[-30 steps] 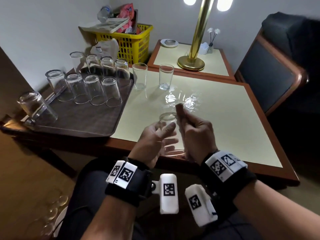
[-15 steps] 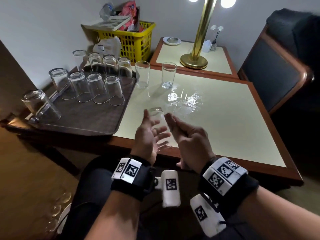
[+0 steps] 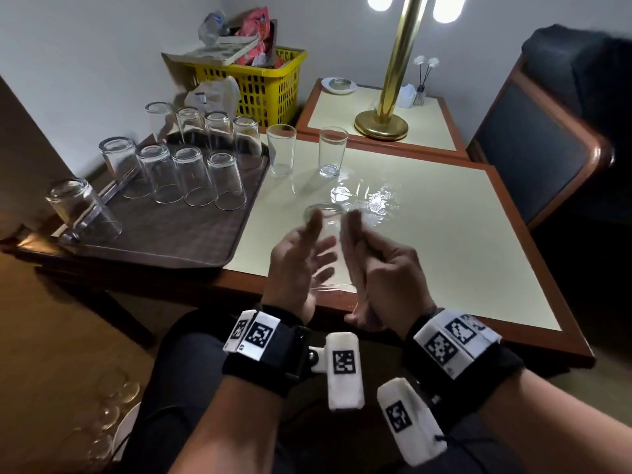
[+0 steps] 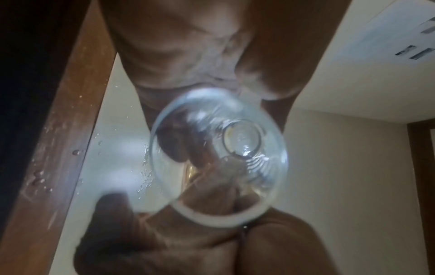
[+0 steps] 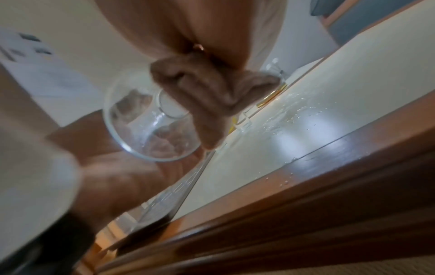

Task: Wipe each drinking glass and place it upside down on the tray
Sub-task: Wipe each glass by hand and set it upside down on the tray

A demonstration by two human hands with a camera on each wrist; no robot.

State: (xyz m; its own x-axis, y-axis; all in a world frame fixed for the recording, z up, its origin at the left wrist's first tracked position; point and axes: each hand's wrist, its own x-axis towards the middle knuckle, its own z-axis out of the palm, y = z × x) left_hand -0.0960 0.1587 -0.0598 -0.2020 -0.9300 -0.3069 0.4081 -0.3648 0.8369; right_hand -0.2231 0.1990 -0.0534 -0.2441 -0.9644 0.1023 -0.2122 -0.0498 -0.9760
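I hold a clear drinking glass [image 3: 326, 241] in the air over the near table edge, its base pointing away and its mouth toward me. My left hand [image 3: 316, 241] grips it, thumb on one side and fingers on the other. My right hand [image 3: 355, 234] pinches a bunched brown cloth [image 5: 212, 96] against the glass's [image 5: 150, 122] outer wall. The left wrist view looks into the glass's open mouth [image 4: 219, 158]. The brown tray [image 3: 164, 241] on the left carries several glasses [image 3: 191, 176] standing upside down. Two more glasses [image 3: 281, 150] [image 3: 332, 152] stand upright on the table.
A patch of spilled water [image 3: 369, 200] shines on the cream tabletop [image 3: 444, 251] just beyond my hands. A yellow basket [image 3: 263, 83] and a brass lamp base [image 3: 381, 124] stand at the back. A dark chair [image 3: 547, 138] flanks the table on the right.
Both hands have drifted a little left and farther over the table with the glass. The cloth stays against the glass throughout.
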